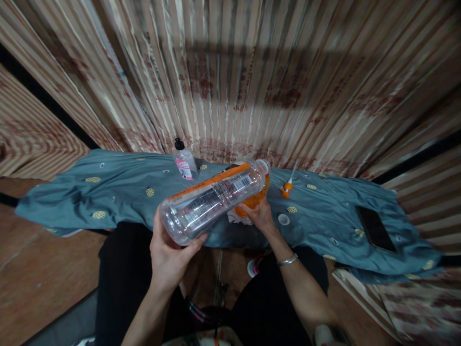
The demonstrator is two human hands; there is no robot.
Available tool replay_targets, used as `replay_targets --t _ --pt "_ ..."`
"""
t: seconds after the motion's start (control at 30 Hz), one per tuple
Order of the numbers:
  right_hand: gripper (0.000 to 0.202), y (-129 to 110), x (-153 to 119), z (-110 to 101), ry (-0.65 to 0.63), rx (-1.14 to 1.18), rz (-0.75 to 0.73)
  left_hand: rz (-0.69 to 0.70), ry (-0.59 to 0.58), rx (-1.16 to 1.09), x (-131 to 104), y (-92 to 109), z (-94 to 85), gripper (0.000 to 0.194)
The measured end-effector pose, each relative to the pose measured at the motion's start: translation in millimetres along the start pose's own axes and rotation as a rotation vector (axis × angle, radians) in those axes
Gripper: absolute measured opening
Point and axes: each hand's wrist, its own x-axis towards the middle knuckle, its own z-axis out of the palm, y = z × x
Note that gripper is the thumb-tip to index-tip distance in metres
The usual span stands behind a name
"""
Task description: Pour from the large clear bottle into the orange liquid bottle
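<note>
A large clear plastic bottle (212,199) with an orange-edged label lies tilted in the air, its neck to the right and slightly higher in view. My left hand (171,250) is wrapped around its base, thumb along the lower side. Behind the neck, my right hand (260,214) grips an orange bottle (248,204), partly hidden by the clear one. Whether the two bottles' mouths touch cannot be made out. Some crumpled white tissue (237,218) shows below the orange bottle. Right of my right hand lies an orange pump head (287,188) with a thin tube.
A clear bottle with a pink label and black top (186,163) stands at the back left of the blue-grey cloth (122,192). A round white cap (284,219) lies near my right wrist. Farther right is a dark phone (375,228). Striped curtains (230,72) hang behind.
</note>
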Motion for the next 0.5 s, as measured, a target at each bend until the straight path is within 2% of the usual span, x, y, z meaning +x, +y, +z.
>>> replay_targets --t 0.5 --pt "0.079 -4.3 0.0 -1.4 -0.010 0.038 0.009 0.016 -0.009 -0.009 -0.8 1.6 1.3 0.102"
